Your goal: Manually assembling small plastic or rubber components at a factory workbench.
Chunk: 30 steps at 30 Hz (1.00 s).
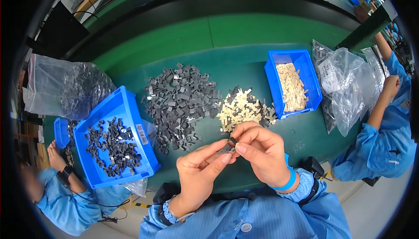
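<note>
My left hand (201, 165) and my right hand (263, 152) meet in front of me, fingertips pinched together. Between them is a small black plastic part (233, 141), gripped from both sides; the fingers hide much of it, so I cannot tell whether it is one piece or two. Just beyond my hands lies a pile of small cream-coloured flat pieces (238, 110), mixed with some dark ones. To the left of it spreads a larger heap of small dark grey and black plastic parts (181, 101).
A blue bin (146, 145) of black parts stands at left, another blue bin (273, 84) of cream pieces at right. Clear plastic bags (70, 84) of parts lie far left, with more bags (349, 86) at right. Co-workers in blue sit on both sides. A green ledge (209, 32) runs behind.
</note>
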Tool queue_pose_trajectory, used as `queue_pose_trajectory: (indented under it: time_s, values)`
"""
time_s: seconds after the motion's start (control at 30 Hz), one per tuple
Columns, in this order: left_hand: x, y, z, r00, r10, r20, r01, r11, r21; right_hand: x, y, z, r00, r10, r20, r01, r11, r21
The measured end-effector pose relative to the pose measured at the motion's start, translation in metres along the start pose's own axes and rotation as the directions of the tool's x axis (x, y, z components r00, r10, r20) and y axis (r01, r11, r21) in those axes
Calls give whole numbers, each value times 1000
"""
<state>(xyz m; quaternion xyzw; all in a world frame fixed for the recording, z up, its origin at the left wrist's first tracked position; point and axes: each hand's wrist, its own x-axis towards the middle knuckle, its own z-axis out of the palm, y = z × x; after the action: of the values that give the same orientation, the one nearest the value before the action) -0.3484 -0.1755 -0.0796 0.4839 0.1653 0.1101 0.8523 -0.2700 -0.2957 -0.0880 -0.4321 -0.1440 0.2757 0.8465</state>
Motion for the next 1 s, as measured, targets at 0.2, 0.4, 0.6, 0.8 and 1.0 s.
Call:
queue_pose_trajectory:
  time_s: [0.2,0.4,0.6,0.8,1.0]
  values:
    - [-1,-1,-1,992,118,49,-124,982,142,1,-1,3,998,-60,-10,59,997,-53]
    - [-1,-2,-3,985,153,77,-165,969,183,0,-2,5,999,-46,-16,44,996,-72]
    - [-3,-1,-4,983,163,80,-176,964,197,-1,-1,5,997,-77,-5,75,982,-172]
    - [-4,-2,-5,981,180,77,-193,952,237,-2,-1,6,997,-76,-22,70,975,-209]
    - [-5,-2,-4,982,174,67,-185,956,229,-2,-1,7,993,-116,-11,108,955,-276]
